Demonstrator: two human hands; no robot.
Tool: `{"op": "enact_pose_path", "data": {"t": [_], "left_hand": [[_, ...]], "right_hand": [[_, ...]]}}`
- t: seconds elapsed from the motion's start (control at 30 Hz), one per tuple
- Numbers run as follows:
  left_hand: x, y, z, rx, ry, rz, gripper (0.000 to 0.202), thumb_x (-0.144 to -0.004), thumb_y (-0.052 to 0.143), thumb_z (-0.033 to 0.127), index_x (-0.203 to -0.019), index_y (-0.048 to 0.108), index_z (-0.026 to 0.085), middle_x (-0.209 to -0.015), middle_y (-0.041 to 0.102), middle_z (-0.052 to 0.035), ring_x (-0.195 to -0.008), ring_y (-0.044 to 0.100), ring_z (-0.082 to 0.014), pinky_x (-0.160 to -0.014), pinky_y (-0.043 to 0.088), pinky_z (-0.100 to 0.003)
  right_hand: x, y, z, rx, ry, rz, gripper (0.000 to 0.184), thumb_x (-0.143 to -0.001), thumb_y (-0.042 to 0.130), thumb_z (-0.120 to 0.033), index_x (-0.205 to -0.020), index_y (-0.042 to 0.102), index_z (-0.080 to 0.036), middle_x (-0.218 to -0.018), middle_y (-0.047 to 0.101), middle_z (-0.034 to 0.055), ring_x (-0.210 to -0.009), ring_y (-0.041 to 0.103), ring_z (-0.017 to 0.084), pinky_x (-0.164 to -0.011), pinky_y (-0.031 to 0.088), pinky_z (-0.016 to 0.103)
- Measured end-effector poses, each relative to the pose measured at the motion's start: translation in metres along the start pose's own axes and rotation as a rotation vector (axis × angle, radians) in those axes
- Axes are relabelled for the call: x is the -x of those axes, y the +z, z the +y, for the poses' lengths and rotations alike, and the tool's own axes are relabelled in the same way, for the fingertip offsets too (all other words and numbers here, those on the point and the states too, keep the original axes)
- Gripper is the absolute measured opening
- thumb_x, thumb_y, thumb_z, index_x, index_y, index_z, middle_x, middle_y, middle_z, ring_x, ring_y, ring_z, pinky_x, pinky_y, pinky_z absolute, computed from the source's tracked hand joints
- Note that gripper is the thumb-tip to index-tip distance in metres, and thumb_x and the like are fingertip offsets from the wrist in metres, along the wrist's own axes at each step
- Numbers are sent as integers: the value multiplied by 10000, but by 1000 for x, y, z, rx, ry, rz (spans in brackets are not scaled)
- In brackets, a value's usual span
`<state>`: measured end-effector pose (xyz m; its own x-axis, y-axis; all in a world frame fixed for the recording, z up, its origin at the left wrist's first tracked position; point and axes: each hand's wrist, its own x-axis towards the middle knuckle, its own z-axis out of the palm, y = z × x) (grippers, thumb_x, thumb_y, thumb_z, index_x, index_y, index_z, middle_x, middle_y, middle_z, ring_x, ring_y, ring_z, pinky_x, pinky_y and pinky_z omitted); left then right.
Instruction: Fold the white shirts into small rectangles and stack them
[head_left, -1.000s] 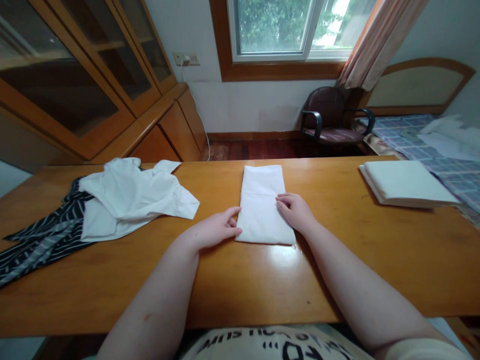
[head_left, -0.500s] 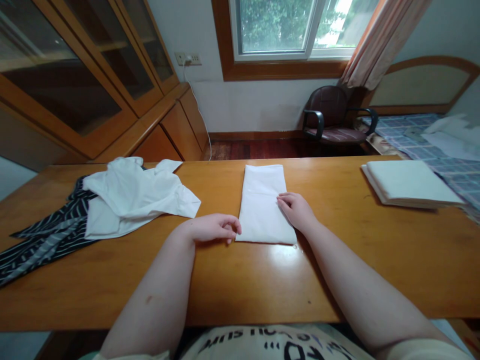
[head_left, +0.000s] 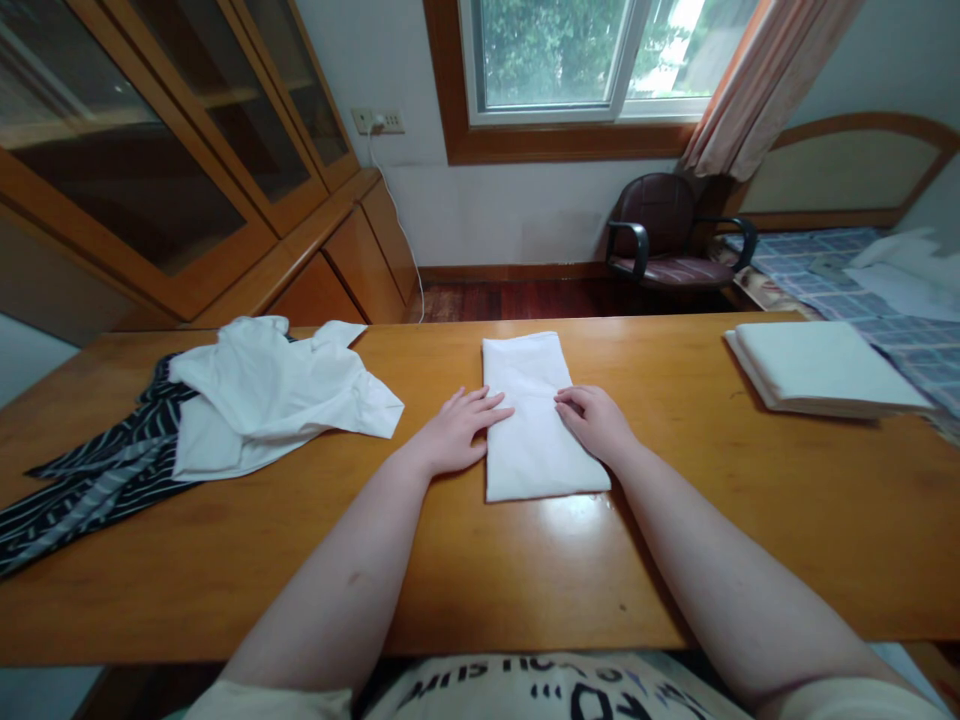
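A white cloth folded into a long strip [head_left: 536, 415] lies in the middle of the wooden table [head_left: 480, 560], running away from me. My left hand [head_left: 457, 432] lies flat and open on its left edge, fingers stretched onto the fabric. My right hand [head_left: 596, 420] rests on the strip's right edge with the fingers loosely curled, pressing down, holding nothing I can make out.
A crumpled white shirt [head_left: 270, 395] lies over a black striped garment [head_left: 90, 475] at the table's left. A stack of folded white cloth [head_left: 817, 368] sits at the right. Beyond the table stand a brown armchair [head_left: 667, 240], a wooden cabinet [head_left: 165, 150] and a bed [head_left: 885, 290].
My left hand has opened from a loose curl beside the strip and moved up onto its left edge. The strip has turned slightly, its near end shifted right. My right hand stayed put.
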<state>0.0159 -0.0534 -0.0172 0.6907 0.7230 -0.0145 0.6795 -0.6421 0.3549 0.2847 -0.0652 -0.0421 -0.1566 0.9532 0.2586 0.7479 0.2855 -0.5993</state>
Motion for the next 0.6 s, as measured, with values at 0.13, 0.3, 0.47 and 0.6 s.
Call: {"op": "enact_pose_path", "data": {"t": [0.13, 0.3, 0.47, 0.6], "left_hand": [[2, -1, 4, 10, 45, -118, 831, -725, 668, 413, -1468, 305, 343, -1574, 206, -37, -1452, 91, -310, -1147, 66, -556], [7, 2, 22, -6, 50, -245, 1096, -615, 729, 531, -1515, 153, 289, -1590, -12, -111, -1442, -36, -368, -1129, 41, -584], [6, 6, 28, -82, 83, -152, 967, -659, 707, 508, -1490, 264, 289, -1584, 124, -98, -1439, -11, -386, -1109, 6, -630], [3, 3, 29, -69, 302, 35, 512, -833, 566, 378, -1335, 527, 288, -1452, 456, -44, -1418, 248, -278, -1159, 20, -524]], "right_hand": [[0, 1, -1, -60, -11, -24, 159, -868, 543, -260, -866, 696, -215, -945, 713, 51, -928, 609, 212, -858, 440, 342], [0, 3, 1, -116, 8, 1, 183, -873, 535, -268, -858, 708, -213, -947, 720, 57, -943, 624, 213, -877, 443, 339], [-1, 3, 1, -157, 26, -6, 193, -869, 539, -272, -850, 719, -204, -953, 726, 65, -944, 635, 216, -892, 448, 347], [-3, 2, 1, -203, 60, -25, 207, -866, 534, -282, -841, 723, -199, -951, 730, 71, -935, 645, 214, -885, 458, 346]]}}
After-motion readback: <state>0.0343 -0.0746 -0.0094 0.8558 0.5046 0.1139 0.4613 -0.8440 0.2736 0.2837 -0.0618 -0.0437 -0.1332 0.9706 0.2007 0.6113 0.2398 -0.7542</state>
